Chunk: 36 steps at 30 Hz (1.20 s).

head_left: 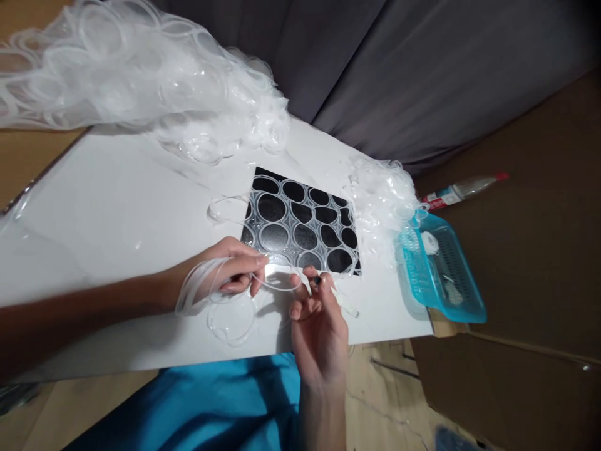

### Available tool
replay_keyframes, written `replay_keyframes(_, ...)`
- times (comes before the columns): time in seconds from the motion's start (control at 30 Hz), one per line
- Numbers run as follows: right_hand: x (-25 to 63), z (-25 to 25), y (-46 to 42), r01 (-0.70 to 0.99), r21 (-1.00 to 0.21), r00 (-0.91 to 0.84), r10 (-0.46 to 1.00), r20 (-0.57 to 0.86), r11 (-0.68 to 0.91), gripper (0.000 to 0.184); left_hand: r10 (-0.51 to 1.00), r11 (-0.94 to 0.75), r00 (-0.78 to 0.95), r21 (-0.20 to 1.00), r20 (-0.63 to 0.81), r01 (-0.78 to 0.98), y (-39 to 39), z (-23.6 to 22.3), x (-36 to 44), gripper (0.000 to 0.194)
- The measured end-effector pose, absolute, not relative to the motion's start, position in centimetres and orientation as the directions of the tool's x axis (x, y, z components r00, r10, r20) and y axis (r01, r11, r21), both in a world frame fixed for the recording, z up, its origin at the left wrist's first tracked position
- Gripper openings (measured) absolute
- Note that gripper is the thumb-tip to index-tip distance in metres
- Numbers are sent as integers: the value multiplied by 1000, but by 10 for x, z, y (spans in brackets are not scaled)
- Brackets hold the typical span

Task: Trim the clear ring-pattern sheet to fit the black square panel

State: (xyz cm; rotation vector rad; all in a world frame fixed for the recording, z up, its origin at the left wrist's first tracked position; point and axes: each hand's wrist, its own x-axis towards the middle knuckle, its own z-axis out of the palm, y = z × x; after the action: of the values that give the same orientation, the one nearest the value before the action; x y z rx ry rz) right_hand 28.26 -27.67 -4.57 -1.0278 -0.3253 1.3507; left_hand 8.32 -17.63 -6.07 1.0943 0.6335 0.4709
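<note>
My left hand (235,266) is closed, with thumb and finger pinching a thin clear plastic ring (282,288). Several more clear rings (193,291) hang looped about its palm and wrist. At the ring's other side is my right hand (319,313), palm up with fingers curled. A small dark thing (316,280) sits between its thumb and fingers, too small to name. Just beyond both hands lies a black sheet (307,235) covered by clear plastic with rows of round outlines. A loose clear ring (231,319) rests on the table below my left hand.
A large heap of clear ring pieces (141,75) covers the back left of the white table (117,188). A smaller heap (382,194) lies right of the black sheet. At the right edge stand a blue basket (469,294) and a red-capped bottle (462,191). Grey curtain (375,75) hangs behind.
</note>
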Motion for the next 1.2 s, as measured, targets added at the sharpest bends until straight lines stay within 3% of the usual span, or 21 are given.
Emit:
replay_keyframes(0.2, 285, -48, -277, -578, -807, 291, 894, -341, -119, 18, 660, 374, 713, 926, -235, -41, -182, -56, 85, 45)
replay_keyframes(0.33, 283, -46, -276, -555, -824, 279, 908, -312, -112, 18, 735, 248, 655, 969, -178, -16, -189, -55, 85, 44)
replay_keyframes(0.47, 278, -30, -280, -412, -910, 225, 962, -154, -49, 18, 867, -30, 498, 995, -22, 96, -194, -59, 80, 39)
replay_keyframes(0.63, 271, 4, -286, -56, -998, -183, 982, 35, 26, 8, 929, -319, 248, 935, 276, 155, -188, -62, 74, 33)
replay_keyframes(0.77, 270, 15, -284, 116, -989, -279, 959, 58, 94, 13, 916, -401, 44, 907, 399, 131, -181, -56, 75, 34)
replay_keyframes(0.9, 282, 3, -267, 252, -964, -280, 960, 13, 87, 13, 839, -515, -70, 828, 540, 221, -177, -52, 74, 32)
replay_keyframes(0.97, 291, -9, -250, 345, -935, -188, 982, 24, 89, 16, 777, -600, -44, 760, 628, 250, -176, -53, 71, 29)
replay_keyframes(1.07, 305, -27, -220, 437, -891, -118, 990, 77, 121, 15, 636, -765, 208, 575, 743, 290, -176, -56, 67, 25)
replay_keyframes(1.2, 313, -43, -192, 394, -908, -152, 985, 85, 139, 10, 445, -895, 576, 359, 686, 264, -183, -65, 73, 21)
